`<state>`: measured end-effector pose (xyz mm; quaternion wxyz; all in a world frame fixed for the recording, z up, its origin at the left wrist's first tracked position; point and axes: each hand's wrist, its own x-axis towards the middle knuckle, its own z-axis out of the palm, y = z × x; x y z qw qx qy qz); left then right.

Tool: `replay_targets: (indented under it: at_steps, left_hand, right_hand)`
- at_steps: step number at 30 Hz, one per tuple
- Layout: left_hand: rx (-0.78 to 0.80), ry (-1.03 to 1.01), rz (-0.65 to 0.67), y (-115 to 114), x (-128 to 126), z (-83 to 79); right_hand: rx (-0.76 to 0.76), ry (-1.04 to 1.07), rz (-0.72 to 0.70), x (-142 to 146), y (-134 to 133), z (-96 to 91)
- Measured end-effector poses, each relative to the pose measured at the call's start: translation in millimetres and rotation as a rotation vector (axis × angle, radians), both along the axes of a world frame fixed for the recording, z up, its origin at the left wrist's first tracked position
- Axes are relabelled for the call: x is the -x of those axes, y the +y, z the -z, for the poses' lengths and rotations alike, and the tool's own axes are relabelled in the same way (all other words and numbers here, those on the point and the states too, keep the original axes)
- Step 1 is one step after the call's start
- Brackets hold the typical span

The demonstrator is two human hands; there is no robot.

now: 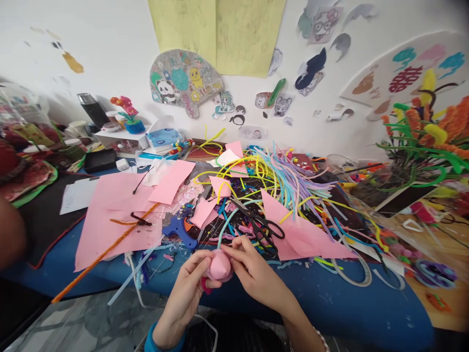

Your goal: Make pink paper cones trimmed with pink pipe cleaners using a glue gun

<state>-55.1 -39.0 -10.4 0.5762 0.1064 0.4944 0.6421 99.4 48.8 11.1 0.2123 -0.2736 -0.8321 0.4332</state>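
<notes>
Both of my hands meet at the near edge of the table around a small pink paper ball (220,266) wrapped on the end of a light blue pipe cleaner (224,230). My left hand (188,288) cups the ball from below and the left, fingers curled round it. My right hand (252,269) pinches the top of the pink paper with thumb and forefinger. A darker pink scrap shows under the ball. Black-handled scissors (262,226) lie just behind my right hand, and a blue glue gun (180,229) lies behind my left.
Pink paper sheets (117,215) and cut pieces cover the blue table (330,298). A heap of coloured pipe cleaners (286,181) lies behind. An orange pipe cleaner (102,256) runs left. A pipe-cleaner bouquet (428,132) stands right; boxes and a flask stand at back left.
</notes>
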Motion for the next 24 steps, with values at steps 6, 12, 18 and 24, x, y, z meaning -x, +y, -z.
replay_targets:
  at_steps: [6, 12, 18, 24]
  left_hand:
    - [0.009, -0.054, -0.056, -2.3, 3.3, -1.1]
    - [-0.091, -0.085, -0.018, -8.4, 6.7, -2.9]
    - [-0.11, -0.095, 0.017, -10.4, 4.4, -1.9]
    - [-0.094, -0.105, 0.003, -11.0, 0.2, -0.5]
  right_hand:
    - [0.196, 0.139, -0.183, -11.8, 10.4, 3.7]
    - [0.236, 0.251, -0.205, -23.0, 11.7, 8.6]
    - [0.211, 0.408, -0.012, -18.2, 5.7, 17.4]
    - [0.023, 0.499, 0.106, -10.2, -2.7, 21.1]
